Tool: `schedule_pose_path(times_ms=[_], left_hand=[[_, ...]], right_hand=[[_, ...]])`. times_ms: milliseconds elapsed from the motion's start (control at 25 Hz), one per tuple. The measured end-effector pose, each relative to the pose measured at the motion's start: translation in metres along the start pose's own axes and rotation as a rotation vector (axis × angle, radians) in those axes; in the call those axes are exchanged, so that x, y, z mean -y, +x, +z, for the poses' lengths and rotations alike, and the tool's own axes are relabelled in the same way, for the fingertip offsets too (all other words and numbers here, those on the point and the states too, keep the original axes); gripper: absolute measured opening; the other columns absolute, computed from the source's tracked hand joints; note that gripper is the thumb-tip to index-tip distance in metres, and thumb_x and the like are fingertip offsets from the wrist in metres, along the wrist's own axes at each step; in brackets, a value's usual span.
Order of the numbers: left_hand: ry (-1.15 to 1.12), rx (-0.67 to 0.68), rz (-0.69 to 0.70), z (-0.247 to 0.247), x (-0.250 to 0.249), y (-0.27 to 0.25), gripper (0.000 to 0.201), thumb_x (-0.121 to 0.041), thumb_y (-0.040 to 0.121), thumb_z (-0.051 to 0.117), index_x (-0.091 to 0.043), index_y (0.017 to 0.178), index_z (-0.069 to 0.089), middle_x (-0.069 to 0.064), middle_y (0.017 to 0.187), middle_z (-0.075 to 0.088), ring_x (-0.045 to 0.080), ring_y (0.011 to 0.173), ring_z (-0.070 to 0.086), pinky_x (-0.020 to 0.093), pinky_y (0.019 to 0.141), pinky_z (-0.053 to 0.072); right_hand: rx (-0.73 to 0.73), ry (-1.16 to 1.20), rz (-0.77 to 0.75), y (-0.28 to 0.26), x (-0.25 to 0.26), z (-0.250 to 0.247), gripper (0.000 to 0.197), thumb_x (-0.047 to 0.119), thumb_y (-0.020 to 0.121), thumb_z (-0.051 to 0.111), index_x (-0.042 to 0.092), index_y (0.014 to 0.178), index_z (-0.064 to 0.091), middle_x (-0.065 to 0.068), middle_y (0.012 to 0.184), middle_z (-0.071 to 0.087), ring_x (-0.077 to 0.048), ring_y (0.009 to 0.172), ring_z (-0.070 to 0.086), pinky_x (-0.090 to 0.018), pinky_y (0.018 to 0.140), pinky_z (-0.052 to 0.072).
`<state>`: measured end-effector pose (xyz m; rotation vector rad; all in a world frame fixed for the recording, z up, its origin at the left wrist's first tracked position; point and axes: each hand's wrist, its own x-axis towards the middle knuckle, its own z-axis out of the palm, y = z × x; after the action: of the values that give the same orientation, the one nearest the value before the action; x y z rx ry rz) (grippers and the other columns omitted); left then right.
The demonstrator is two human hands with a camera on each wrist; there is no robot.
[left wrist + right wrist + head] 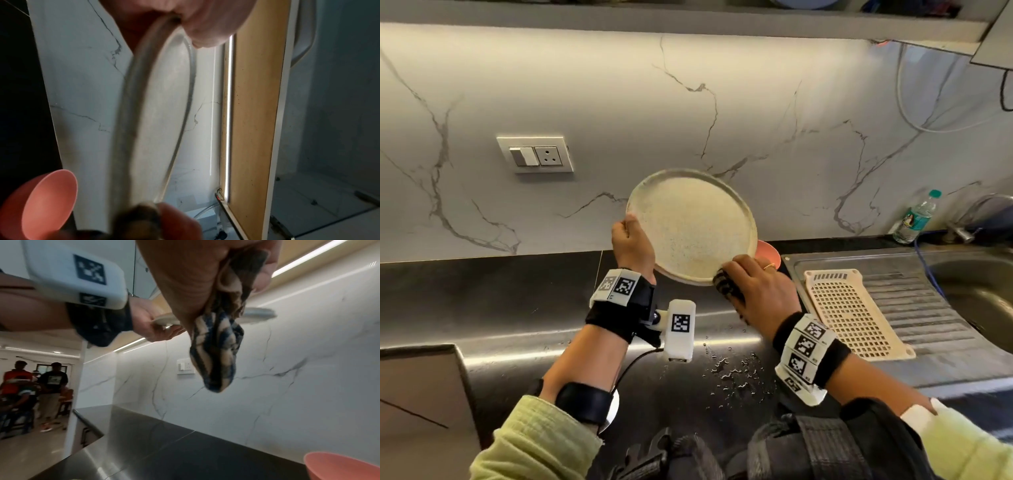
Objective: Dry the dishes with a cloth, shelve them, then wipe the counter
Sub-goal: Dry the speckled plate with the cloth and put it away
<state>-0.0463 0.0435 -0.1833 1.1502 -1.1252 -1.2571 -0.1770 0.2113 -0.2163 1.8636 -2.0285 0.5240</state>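
Observation:
A round cream speckled plate [690, 224] is held tilted above the steel counter [517, 308], its face towards me. My left hand [631, 245] grips its left rim, thumb on the face. My right hand [756, 291] holds a bunched blue-and-beige striped cloth [726, 286] against the plate's lower right rim. In the left wrist view the plate [160, 105] is seen edge-on, with the cloth [141, 216] at its far end. In the right wrist view the cloth [218, 350] hangs from my fingers under the plate's rim [257, 313].
A pink bowl [768, 253] stands on the counter behind the plate. A cream perforated tray [849, 311] lies on the ribbed draining board, the sink [983, 284] beyond it. A water bottle [917, 217] stands by the tap. Water drops [732, 370] spot the counter. A shelf [688, 24] runs overhead.

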Motion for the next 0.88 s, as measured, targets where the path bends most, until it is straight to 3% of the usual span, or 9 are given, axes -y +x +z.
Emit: schedule_pose_path(times_ms=[120,200,280,360,480,560,640,760,880], left_hand=[[-0.001,0.208,-0.19,-0.012,-0.001,-0.008,0.03,-0.026,0.098,0.033,-0.017,0.127,0.035,0.012,0.111,0.055,0.028,0.095,0.059,0.043,0.08,0.053],[0.172,0.457,-0.248,-0.026,-0.003,-0.023,0.055,-0.059,0.092,0.034,-0.018,0.128,0.042,0.007,0.098,0.057,0.024,0.084,0.059,0.042,0.074,0.054],[0.527,0.709,-0.078,-0.041,-0.001,-0.03,0.107,-0.097,0.057,0.019,-0.015,0.113,0.059,0.002,0.089,0.055,0.026,0.102,0.052,0.047,0.092,0.044],[0.631,0.853,0.207,-0.052,0.009,-0.025,0.119,-0.1,0.048,0.017,-0.005,0.103,0.065,0.01,0.094,0.057,0.017,0.129,0.03,0.041,0.107,0.023],[0.477,0.83,0.587,-0.056,0.016,-0.02,0.068,-0.072,0.071,0.053,-0.018,0.11,0.067,-0.002,0.124,0.055,0.012,0.127,0.043,0.024,0.098,0.039],[0.384,0.786,0.621,-0.051,0.02,-0.022,0.042,-0.06,0.076,0.059,-0.033,0.107,0.066,-0.005,0.106,0.068,0.016,0.096,0.066,0.021,0.077,0.053],[0.268,0.749,0.508,-0.044,0.017,-0.031,0.02,-0.062,0.076,0.059,-0.044,0.082,0.067,-0.006,0.066,0.063,0.014,0.057,0.058,0.024,0.051,0.047],[0.164,0.585,0.454,-0.04,0.022,-0.034,0.036,-0.058,0.074,0.062,-0.031,0.054,0.052,-0.009,0.045,0.038,0.003,0.042,0.03,0.015,0.043,0.025],[0.213,0.502,0.454,-0.041,0.031,-0.035,0.031,-0.053,0.074,0.059,-0.028,0.056,0.056,-0.01,0.045,0.043,0.004,0.042,0.034,0.015,0.045,0.028]], right_hand=[[-0.043,0.039,-0.082,0.013,-0.017,-0.021,0.041,0.024,0.066,0.08,0.017,0.101,0.061,-0.002,0.092,0.068,-0.025,0.074,0.064,-0.032,0.055,0.052],[-0.05,0.186,-0.015,0.022,-0.031,-0.042,0.032,0.027,0.07,0.075,0.018,0.1,0.065,0.002,0.089,0.067,-0.019,0.077,0.06,-0.032,0.064,0.052],[-0.038,0.334,0.059,0.029,-0.042,-0.059,0.027,0.03,0.072,0.069,0.021,0.097,0.067,0.009,0.087,0.064,-0.011,0.08,0.055,-0.024,0.068,0.046],[-0.006,0.467,0.125,0.033,-0.051,-0.068,0.021,0.025,0.072,0.071,0.026,0.093,0.066,0.013,0.085,0.064,-0.007,0.081,0.058,-0.017,0.072,0.045],[0.071,0.759,0.266,0.037,-0.062,-0.073,0.03,0.003,0.075,0.073,0.027,0.09,0.063,0.005,0.088,0.068,-0.004,0.083,0.064,-0.013,0.075,0.05],[0.163,0.899,0.353,0.039,-0.069,-0.072,0.029,-0.002,0.079,0.068,0.022,0.094,0.062,-0.001,0.09,0.067,-0.004,0.081,0.065,-0.013,0.071,0.051],[0.111,1.03,0.492,0.038,-0.073,-0.064,0.029,-0.001,0.083,0.064,0.02,0.102,0.058,-0.003,0.096,0.064,-0.01,0.085,0.065,-0.016,0.07,0.052],[-0.266,1.408,0.845,0.032,-0.074,-0.044,0.024,0.009,0.087,0.058,0.018,0.109,0.054,-0.009,0.101,0.064,-0.024,0.088,0.064,-0.03,0.068,0.054],[-0.374,1.647,1.037,0.026,-0.072,-0.028,0.044,0.028,0.08,0.058,0.004,0.117,0.057,-0.016,0.102,0.064,-0.027,0.084,0.065,-0.028,0.062,0.054]])
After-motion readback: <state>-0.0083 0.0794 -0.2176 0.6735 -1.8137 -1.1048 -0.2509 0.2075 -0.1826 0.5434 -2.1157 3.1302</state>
